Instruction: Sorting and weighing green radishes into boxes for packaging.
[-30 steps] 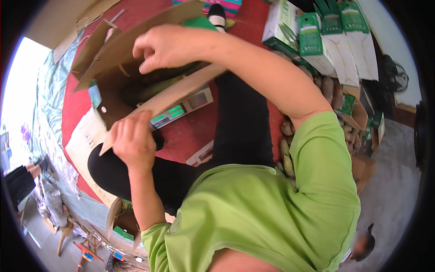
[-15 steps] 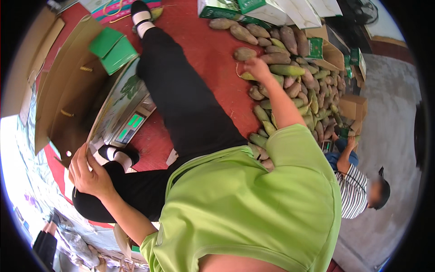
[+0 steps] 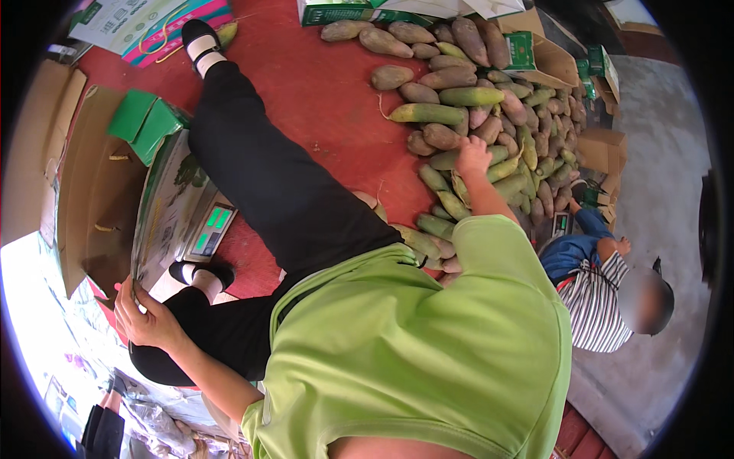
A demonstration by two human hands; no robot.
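Note:
My left hand [image 3: 145,317] pinches the near edge of a tall cardboard carton [image 3: 98,183] standing at my left, thumb and fingers closed on its wall. My right hand [image 3: 474,158] reaches over a heap of long root vegetables [image 3: 527,164], some green like radishes, others brownish purple. Its fingers are slightly apart, low over the heap; nothing shows in them, though the palm side is hidden. One long green radish [image 3: 428,113] lies beyond that hand, at the heap's left edge. Beside the carton, a scale with a lit green display [image 3: 212,231] rests on the red floor.
Green boxes [image 3: 145,122] lean by the carton's far side. A printed bag [image 3: 145,30] lies beyond my foot. An open carton [image 3: 547,61] stands at the heap's far right. A person in a striped shirt [image 3: 596,306] crouches at the right.
My right hand has moved nearer to me and right, from the heap's left edge to over its middle. My left hand stays on the carton. The crouching person has shifted posture.

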